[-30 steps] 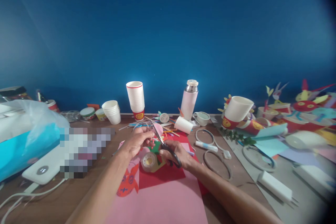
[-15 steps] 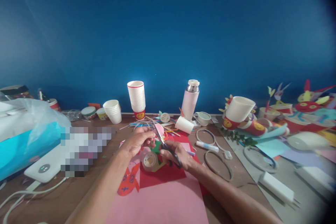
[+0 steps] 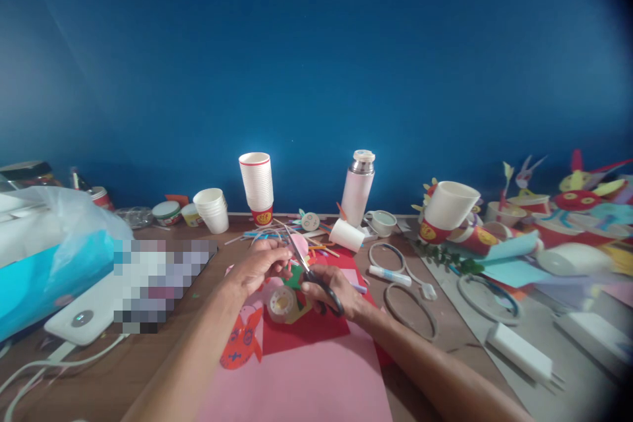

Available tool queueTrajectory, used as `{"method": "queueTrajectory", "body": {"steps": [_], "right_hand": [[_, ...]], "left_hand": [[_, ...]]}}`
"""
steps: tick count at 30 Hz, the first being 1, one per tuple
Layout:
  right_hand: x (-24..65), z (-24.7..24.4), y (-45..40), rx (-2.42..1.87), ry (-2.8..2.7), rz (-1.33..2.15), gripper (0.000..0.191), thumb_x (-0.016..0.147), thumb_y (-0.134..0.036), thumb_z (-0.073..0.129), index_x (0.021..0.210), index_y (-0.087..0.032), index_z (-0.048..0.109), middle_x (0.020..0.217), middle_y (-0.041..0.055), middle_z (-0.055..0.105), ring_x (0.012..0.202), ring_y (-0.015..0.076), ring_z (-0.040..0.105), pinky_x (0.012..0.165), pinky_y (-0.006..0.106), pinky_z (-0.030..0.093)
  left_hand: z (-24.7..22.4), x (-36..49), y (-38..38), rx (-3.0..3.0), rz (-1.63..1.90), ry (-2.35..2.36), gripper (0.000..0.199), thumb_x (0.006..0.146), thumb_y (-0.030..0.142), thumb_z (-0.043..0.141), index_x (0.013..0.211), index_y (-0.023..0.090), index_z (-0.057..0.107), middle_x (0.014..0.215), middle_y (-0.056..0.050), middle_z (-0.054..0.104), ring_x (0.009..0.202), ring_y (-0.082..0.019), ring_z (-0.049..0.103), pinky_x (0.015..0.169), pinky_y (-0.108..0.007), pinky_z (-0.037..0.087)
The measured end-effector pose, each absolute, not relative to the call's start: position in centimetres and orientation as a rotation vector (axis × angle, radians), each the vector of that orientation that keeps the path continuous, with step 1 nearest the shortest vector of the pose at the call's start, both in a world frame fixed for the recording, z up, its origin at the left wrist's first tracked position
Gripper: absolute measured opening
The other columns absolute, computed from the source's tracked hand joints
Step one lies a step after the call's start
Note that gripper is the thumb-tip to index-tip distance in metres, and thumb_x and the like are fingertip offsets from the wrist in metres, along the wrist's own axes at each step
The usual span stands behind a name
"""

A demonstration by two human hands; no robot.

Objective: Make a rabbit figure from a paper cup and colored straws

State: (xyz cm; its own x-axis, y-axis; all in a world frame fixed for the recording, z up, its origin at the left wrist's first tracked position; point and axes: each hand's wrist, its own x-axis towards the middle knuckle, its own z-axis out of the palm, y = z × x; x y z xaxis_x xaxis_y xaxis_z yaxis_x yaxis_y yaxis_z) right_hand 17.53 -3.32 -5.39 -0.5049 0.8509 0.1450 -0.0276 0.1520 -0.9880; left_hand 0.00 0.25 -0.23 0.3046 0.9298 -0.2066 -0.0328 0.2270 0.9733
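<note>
Scissors (image 3: 310,273) grasped in my right hand (image 3: 342,287) slant above the red paper (image 3: 306,337), and cutting cleanly means holding them steady with my left hand (image 3: 260,267), curled beside them around what I cannot tell, angled out of their path.

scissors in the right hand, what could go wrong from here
The blades of the scissors in the right hand sit close beside the left hand, so a slip might nick a finger. The white paper cup lies on its side and could roll if bumped.
</note>
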Motion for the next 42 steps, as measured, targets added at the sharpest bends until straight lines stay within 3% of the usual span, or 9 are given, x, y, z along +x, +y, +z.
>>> {"method": "queueTrajectory", "body": {"steps": [6,14,24,42], "right_hand": [[17.7,-5.7,-3.1,-0.819,-1.662,1.480,0.031,0.075,-0.046,0.061,0.072,-0.016,0.052,0.050,-0.0042,0.050,0.040,0.0076,0.044,0.038,0.017,0.032],[17.7,-6.1,-3.1,-0.858,-1.606,1.463,0.029,0.073,-0.042,0.065,0.071,-0.016,0.051,0.048,-0.0046,0.051,0.040,0.0078,0.045,0.039,0.017,0.032],[17.8,-5.6,-3.2,-0.808,-1.749,1.468,0.034,0.078,-0.049,0.056,0.073,-0.016,0.051,0.052,-0.0035,0.050,0.044,0.0079,0.044,0.041,0.018,0.032],[18.0,-6.2,-3.0,-0.884,-1.751,1.474,0.028,0.076,-0.044,0.061,0.074,-0.017,0.053,0.049,-0.0047,0.050,0.041,0.0073,0.043,0.037,0.016,0.030]], "left_hand": [[-0.1,0.0,0.2,1.122,0.850,1.060,0.010,0.056,0.016,0.064,0.055,0.013,0.054,0.046,0.005,0.046,0.042,-0.006,0.038,0.049,-0.025,0.049],[-0.6,0.1,0.4,1.119,0.859,1.040,0.020,0.057,0.027,0.070,0.059,0.014,0.055,0.049,0.006,0.045,0.044,-0.006,0.040,0.051,-0.026,0.049],[0.2,-0.3,0.0,1.187,0.799,1.145,0.011,0.059,0.021,0.064,0.057,0.014,0.056,0.044,0.006,0.045,0.039,-0.007,0.044,0.045,-0.021,0.043],[0.4,-0.8,0.1,1.223,0.710,1.156,0.012,0.060,0.023,0.064,0.059,0.014,0.058,0.045,0.006,0.044,0.040,-0.007,0.041,0.050,-0.027,0.049]]}}
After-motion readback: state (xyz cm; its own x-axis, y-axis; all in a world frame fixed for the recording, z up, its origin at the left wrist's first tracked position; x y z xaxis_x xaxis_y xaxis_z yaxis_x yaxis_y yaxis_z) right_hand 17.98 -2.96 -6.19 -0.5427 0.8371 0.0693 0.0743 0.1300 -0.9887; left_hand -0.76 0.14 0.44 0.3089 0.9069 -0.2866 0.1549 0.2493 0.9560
